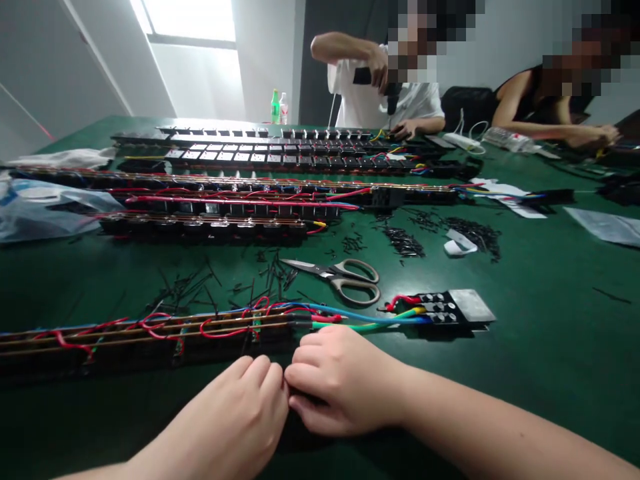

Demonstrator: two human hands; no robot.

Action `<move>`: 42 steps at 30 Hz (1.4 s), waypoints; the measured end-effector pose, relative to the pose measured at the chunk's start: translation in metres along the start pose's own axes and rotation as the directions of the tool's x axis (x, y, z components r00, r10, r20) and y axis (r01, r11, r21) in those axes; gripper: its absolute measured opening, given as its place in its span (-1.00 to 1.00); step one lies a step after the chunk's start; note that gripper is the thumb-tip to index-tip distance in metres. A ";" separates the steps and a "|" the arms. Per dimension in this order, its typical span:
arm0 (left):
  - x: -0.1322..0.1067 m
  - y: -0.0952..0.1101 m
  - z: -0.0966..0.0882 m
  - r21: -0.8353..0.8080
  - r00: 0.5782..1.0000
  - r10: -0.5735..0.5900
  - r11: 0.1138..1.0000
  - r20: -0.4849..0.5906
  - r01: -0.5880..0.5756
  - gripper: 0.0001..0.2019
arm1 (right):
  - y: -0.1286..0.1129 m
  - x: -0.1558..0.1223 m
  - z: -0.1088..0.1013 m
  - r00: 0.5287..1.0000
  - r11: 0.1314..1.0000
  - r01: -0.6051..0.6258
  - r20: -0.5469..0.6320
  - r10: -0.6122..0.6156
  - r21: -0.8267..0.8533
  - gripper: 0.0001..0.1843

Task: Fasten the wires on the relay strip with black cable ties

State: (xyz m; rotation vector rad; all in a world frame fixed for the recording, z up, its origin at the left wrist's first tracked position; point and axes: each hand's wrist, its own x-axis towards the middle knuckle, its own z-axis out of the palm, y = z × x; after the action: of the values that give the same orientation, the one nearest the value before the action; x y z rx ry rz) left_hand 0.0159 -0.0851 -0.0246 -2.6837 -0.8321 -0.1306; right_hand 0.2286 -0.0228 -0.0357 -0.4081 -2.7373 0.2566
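My left hand (240, 410) and my right hand (335, 380) meet at the near edge of the green table (550, 347), fingers curled and pinched together right in front of the end of a long black power strip (145, 343) with copper rails and red wires. What the fingers pinch is hidden. Blue, green and red leads (360, 319) run from the strip to a small black module (450, 308) on the right.
Scissors (345, 277) lie just beyond the strip among scattered black cable ties (200, 283). Several more wired strips (240, 200) are stacked across the middle. Two other people work at the far side; one holds a tool. Plastic bags (45, 207) lie on the left.
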 end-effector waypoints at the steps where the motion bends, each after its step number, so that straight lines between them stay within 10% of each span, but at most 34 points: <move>1: 0.001 -0.002 -0.002 -0.003 1.000 -0.016 1.000 -0.014 0.016 -0.87 | 0.000 0.000 0.000 1.000 1.000 -0.010 0.016 0.010 0.013 -0.75; 13: 0.002 -0.009 0.002 -0.079 0.996 0.000 0.997 0.094 0.007 -0.86 | -0.006 0.006 -0.013 0.916 0.986 -0.163 0.369 0.160 -0.022 -0.79; 26: -0.005 -0.007 -0.004 -0.149 0.967 0.042 0.989 0.251 -0.004 -0.92 | -0.011 0.005 -0.018 0.891 0.978 -0.172 0.404 0.205 -0.118 -0.91; 42: 0.015 -0.043 -0.013 -0.302 0.995 0.012 0.953 -0.101 -0.042 -0.84 | 0.000 0.004 -0.017 0.927 0.811 -0.371 0.225 0.299 0.452 -0.87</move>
State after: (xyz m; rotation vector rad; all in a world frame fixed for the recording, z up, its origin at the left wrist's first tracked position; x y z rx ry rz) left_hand 0.0044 -0.0477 0.0029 -2.9426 -0.8012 -0.4127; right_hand 0.2312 -0.0199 -0.0189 -0.7484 -2.5795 1.0859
